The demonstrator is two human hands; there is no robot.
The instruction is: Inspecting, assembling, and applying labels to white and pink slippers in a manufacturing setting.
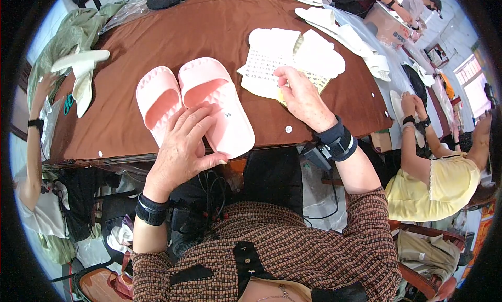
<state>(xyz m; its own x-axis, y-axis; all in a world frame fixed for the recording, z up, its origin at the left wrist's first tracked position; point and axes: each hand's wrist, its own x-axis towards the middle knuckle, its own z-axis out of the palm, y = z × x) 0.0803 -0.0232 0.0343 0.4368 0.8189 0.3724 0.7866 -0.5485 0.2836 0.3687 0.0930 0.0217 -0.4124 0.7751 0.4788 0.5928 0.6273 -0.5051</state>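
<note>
A pair of pink slippers (217, 101) lies side by side on the brown-covered table, toes away from me. Across the heel of the left slipper and the inner edge of the right one rests my left hand (183, 142), fingers spread and thumb out along the heel edge. The right slipper has a small printed mark on its insole. My right hand (306, 95) hovers over a sheet of small printed stickers (266, 69), with its fingers curled in; whatever they pinch is too small to make out. Beneath the sheet are white slippers (274, 41), partly covered.
Around the brown tablecloth (125, 46) lie more white slippers (342, 33). A small round white sticker (288, 129) is near the front edge. At the left, a co-worker's hand (43, 90) is beside white slippers; at the right sits a person in a yellow top (434, 187).
</note>
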